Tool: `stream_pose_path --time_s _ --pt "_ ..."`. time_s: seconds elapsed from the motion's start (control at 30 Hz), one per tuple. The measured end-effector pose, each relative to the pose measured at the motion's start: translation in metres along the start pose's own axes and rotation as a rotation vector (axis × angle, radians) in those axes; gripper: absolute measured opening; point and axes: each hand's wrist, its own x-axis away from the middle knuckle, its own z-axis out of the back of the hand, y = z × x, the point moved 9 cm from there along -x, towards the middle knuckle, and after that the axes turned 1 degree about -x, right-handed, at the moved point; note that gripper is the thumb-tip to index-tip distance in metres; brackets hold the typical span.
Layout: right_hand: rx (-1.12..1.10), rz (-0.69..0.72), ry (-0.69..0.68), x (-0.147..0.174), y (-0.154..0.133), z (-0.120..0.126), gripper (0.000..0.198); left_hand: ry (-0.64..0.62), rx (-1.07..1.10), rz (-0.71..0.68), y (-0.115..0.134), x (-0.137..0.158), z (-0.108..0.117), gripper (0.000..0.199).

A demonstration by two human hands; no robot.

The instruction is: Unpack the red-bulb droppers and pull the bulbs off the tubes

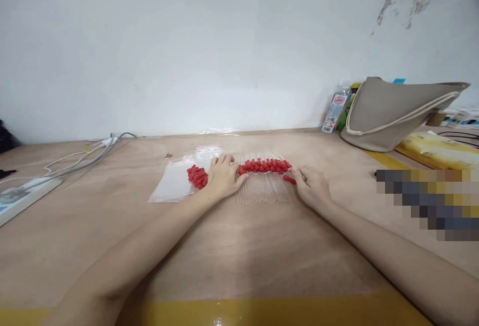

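Observation:
A row of small red capped pieces (pixel 264 165) lies across several thin clear sticks (pixel 260 191) on the table. My left hand (pixel 224 173) rests over the row's left end, fingers stretched out. Left of it, a bunch of the same red pieces (pixel 197 176) lies on a clear plastic bag (pixel 172 181). My right hand (pixel 310 183) is at the row's right end, thumb and fingers pinched together by a red piece at the row's tip. Just below those fingers lies a single loose red piece (pixel 289 179). What the pinch holds is too small to make out.
At the back right stand a bottle (pixel 334 111) and a grey bag (pixel 389 111) with a cord. A yellow packet (pixel 437 151) lies in front of them, near a blurred-out patch. On the left are a power strip (pixel 30 198) and cables (pixel 101 154). A wall closes the back.

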Motion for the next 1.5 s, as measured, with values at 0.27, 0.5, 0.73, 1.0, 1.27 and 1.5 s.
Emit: stream_pose_path --time_s 0.27,0.5,0.73,1.0,1.27,1.5 --pt "-0.006 -0.020 0.023 -0.002 0.002 0.001 0.039 0.091 0.045 0.069 -0.007 -0.005 -0.002 0.026" --pt "-0.024 0.011 0.050 -0.001 0.001 0.000 0.038 0.192 0.165 0.256 -0.032 0.011 0.021 0.028" --pt "-0.028 0.110 0.127 0.003 -0.013 0.010 0.029 0.276 0.170 0.148 -0.024 0.033 0.051 0.023" --pt "-0.012 0.678 0.006 0.040 -0.093 0.007 0.037 0.194 0.279 -0.188 0.003 0.075 0.052 0.014" --pt "-0.034 0.730 -0.017 0.050 -0.114 -0.007 0.023 0.193 0.357 -0.200 0.010 0.073 0.051 0.012" --pt "-0.059 0.758 0.001 0.058 -0.125 -0.010 0.022 0.096 0.355 -0.273 0.028 0.069 0.051 0.030"
